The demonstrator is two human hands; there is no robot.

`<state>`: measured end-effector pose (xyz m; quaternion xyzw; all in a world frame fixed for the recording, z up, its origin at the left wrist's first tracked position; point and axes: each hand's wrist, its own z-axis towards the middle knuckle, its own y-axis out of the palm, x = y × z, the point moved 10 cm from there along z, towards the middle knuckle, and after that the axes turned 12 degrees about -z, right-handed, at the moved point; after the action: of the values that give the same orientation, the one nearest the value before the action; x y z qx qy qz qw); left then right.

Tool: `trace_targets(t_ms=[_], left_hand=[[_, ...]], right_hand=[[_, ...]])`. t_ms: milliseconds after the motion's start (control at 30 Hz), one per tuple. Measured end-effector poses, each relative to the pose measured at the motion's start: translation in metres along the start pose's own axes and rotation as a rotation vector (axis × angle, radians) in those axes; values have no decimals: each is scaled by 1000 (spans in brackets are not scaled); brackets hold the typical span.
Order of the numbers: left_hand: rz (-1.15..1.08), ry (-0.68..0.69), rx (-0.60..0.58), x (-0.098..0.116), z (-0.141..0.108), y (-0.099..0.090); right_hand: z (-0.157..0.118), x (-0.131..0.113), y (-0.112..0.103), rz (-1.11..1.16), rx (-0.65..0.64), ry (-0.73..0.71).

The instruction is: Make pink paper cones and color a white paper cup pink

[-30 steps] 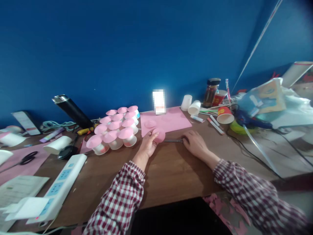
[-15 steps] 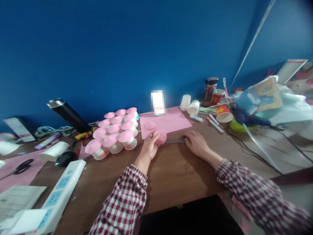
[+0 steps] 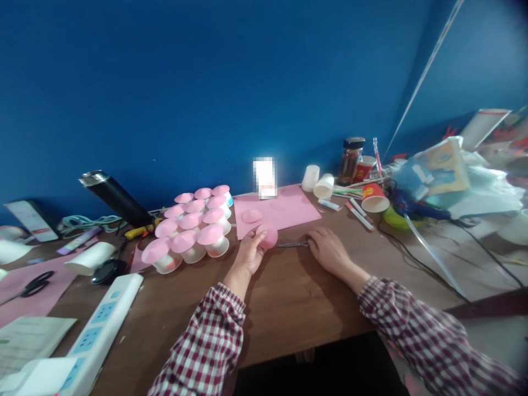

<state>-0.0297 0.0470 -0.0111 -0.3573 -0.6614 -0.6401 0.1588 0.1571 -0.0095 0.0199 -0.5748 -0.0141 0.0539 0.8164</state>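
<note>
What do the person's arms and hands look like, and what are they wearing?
The left sleeve and right sleeve match: long, with dark red and white checks. Each ends in a gathered cuff. The left hand and right hand are bare, with no gloves.

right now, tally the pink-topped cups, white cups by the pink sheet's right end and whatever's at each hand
Pink-topped cups: 12
White cups by the pink sheet: 2
Pink disc in the left hand: 1
Metal tool at the right hand: 1
Total: 16
</note>
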Motion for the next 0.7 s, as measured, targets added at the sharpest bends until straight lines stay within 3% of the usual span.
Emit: trace_targets(t_ms=[700], left_hand=[[-4, 28, 54, 4, -8, -4]], right_hand=[[2, -5, -11, 36, 12, -27]])
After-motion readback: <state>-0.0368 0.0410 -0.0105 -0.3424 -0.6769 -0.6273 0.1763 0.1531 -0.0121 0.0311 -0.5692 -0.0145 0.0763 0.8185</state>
